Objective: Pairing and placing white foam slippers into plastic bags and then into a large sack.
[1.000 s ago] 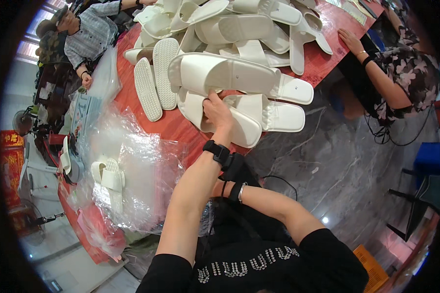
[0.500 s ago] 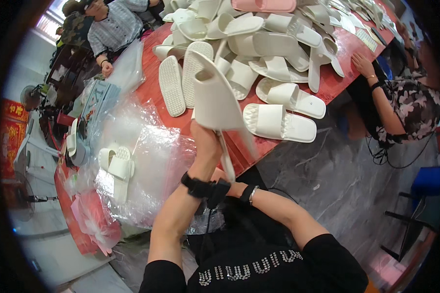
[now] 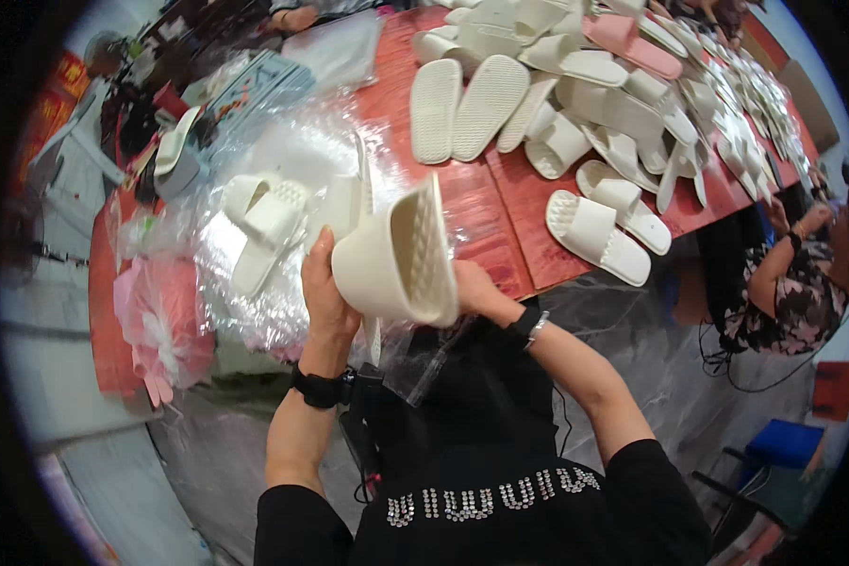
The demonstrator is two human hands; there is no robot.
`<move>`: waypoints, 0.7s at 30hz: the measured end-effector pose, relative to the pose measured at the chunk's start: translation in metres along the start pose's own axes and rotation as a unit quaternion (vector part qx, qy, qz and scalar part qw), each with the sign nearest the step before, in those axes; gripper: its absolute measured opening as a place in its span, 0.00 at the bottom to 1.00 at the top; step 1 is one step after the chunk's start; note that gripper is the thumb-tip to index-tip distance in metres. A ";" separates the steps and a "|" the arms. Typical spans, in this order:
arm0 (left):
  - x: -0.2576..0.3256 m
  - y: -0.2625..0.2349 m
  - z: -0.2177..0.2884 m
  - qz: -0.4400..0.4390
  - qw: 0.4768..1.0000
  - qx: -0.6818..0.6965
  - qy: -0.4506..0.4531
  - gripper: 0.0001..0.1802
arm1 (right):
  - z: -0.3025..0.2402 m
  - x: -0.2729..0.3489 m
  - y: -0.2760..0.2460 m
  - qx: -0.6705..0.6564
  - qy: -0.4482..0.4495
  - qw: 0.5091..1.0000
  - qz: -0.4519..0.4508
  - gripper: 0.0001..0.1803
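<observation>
Upright in front of me is a white slipper [image 3: 373, 269], its strap opening and padded footbed turned to the right. A second white slipper [image 3: 349, 200] stands close behind it, partly covered. My left hand [image 3: 324, 288] grips the pair from the left, thumb up along the strap. From the other side, my right hand [image 3: 478, 289] is closed at the front slipper's sole; its fingertips are hidden behind it. Left of my hands, another white slipper pair [image 3: 266, 226] lies on the clear plastic bags [image 3: 219, 226].
A large pile of white slippers [image 3: 599, 104] with a pink slipper [image 3: 632, 45] covers the far right of the red table [image 3: 486, 212]. A tied pink plastic bag [image 3: 165, 316] and blue basket [image 3: 264, 90] are at left. One person [image 3: 792, 274] sits right; another's hand [image 3: 295, 18] shows at top.
My view has swung, shifting the pile right. The held slippers are lower and turned, opening now facing right. My right hand has come out from behind my left wrist to the slipper's right side.
</observation>
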State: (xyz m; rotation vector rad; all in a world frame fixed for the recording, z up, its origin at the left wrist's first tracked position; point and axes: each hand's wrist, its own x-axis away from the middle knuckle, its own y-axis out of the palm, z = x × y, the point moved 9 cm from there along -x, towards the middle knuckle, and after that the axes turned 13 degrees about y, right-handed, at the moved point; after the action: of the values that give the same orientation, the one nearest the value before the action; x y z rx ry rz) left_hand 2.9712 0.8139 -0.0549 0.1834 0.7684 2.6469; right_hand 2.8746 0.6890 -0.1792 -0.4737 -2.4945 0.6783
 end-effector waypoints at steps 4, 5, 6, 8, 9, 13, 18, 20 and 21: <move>-0.010 -0.030 0.026 0.084 0.993 0.006 0.086 0.15 | -0.012 0.017 0.027 0.007 -0.029 0.993 -0.115 0.19; -0.012 -0.039 0.023 0.098 0.991 0.010 0.087 0.15 | -0.027 0.027 0.035 0.044 -0.108 0.987 -0.111 0.19; -0.015 -0.046 0.015 0.079 0.994 0.000 0.078 0.13 | -0.033 0.030 0.043 0.049 -0.111 0.985 -0.120 0.19; -0.023 -0.067 -0.023 0.066 0.998 0.010 0.010 0.08 | -0.046 0.039 0.060 0.146 -0.124 0.972 -0.136 0.19; -0.027 -0.088 -0.046 0.048 0.998 -0.021 -0.023 0.08 | -0.047 0.038 0.067 0.155 -0.075 0.971 -0.163 0.20; -0.028 -0.093 -0.055 0.080 0.987 -0.133 -0.038 0.07 | -0.016 0.024 0.067 0.009 0.007 0.978 -0.206 0.22; -0.072 -0.080 -0.047 -0.048 0.865 -0.487 0.111 0.09 | -0.008 0.020 0.064 0.037 0.002 0.981 -0.188 0.20; -0.075 -0.048 -0.035 -0.104 0.673 -0.683 0.263 0.17 | -0.009 0.019 0.065 0.047 -0.010 0.982 -0.182 0.19; -0.089 -0.058 -0.053 -0.135 0.718 -0.668 0.143 0.26 | -0.008 0.018 0.066 0.043 -0.012 0.983 -0.179 0.19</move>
State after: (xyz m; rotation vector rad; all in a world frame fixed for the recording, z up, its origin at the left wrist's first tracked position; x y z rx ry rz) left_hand 3.0592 0.7986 -0.1325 -0.6761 -1.0722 2.2723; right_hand 2.8777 0.7535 -0.2022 0.0179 -2.4696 0.6436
